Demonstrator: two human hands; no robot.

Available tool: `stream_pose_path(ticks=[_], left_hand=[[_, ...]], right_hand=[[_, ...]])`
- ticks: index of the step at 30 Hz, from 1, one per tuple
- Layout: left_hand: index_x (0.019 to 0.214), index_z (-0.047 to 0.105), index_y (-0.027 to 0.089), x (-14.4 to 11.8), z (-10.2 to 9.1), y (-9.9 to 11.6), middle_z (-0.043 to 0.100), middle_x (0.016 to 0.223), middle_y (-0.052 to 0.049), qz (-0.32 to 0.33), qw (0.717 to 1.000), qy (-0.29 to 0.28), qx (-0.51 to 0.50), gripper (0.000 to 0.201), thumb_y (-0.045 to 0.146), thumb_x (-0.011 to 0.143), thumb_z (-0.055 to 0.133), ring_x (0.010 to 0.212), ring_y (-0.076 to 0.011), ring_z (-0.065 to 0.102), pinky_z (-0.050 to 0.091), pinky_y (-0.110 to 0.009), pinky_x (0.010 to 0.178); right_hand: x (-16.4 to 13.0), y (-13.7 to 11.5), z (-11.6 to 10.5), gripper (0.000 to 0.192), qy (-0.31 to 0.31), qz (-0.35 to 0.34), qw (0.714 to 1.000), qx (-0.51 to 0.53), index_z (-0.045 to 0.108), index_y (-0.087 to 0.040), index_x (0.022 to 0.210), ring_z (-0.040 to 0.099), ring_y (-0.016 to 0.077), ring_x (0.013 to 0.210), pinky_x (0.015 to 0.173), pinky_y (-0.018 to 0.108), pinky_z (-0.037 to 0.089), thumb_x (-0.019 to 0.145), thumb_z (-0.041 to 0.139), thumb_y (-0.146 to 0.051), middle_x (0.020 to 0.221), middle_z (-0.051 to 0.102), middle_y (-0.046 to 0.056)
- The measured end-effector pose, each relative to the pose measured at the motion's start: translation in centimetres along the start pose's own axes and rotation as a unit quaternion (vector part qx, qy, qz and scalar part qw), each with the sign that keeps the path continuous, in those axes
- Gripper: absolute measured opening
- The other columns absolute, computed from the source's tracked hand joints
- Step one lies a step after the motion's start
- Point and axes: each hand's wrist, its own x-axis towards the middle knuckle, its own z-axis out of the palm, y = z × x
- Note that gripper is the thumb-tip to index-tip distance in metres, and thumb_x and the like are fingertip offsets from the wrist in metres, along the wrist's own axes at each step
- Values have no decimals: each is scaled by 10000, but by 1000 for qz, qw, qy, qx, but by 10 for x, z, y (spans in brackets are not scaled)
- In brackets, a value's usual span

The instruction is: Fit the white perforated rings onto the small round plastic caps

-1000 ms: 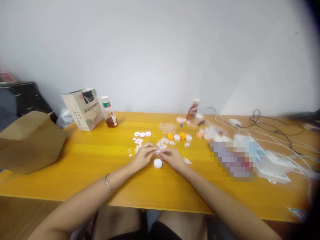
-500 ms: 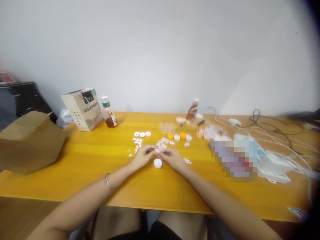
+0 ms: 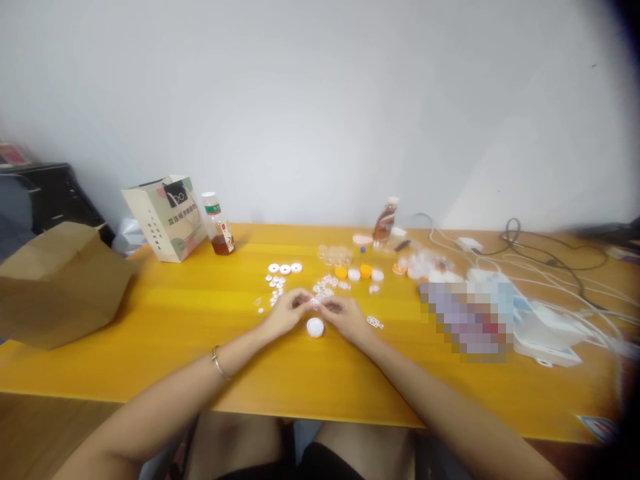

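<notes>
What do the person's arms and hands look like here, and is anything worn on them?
Both arms are bare, with no sleeves or gloves in view. The left hand has a thin metallic bangle round its wrist. The right hand and its wrist show nothing worn; any rings are too small to tell.

Both forearms are bare — no sleeves in view. A thin metal bangle (image 3: 217,361) circles the left wrist, and dark shorts (image 3: 320,467) show at the lap — near edge.

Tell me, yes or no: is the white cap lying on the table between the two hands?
Yes, the white cap lies on the table between both hands.
</notes>
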Motion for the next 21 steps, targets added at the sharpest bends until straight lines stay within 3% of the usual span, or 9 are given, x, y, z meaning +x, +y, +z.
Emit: stream_pose_path(ticks=[12,17,21], left_hand=[[784,560,135,10,-3,5,613,763,-26,-4,999,-32,19,155,274,722,589,727,-133,570,444,-259,715],[744,558,133,16,4,9,602,686,-12,6,998,2,67,105,236,727,570,660,-119,552,438,-239,657],[795,579,136,17,6,12,622,756,-30,38,997,11,61,105,222,741,556,720,-134,569,445,-255,708]], right_hand=[[-1,-2,0,190,25,-11,999,15,659,-184,679,601,161,655,610,256,457,706,545,-335,697,676,12],[0,-2,-3,191,49,-27,998,4,643,-190,680,579,154,635,605,260,442,710,553,-356,675,660,9],[2,-2,-4,194,48,-4,995,90,615,-197,661,560,134,608,597,252,438,703,573,-382,639,632,-5]])
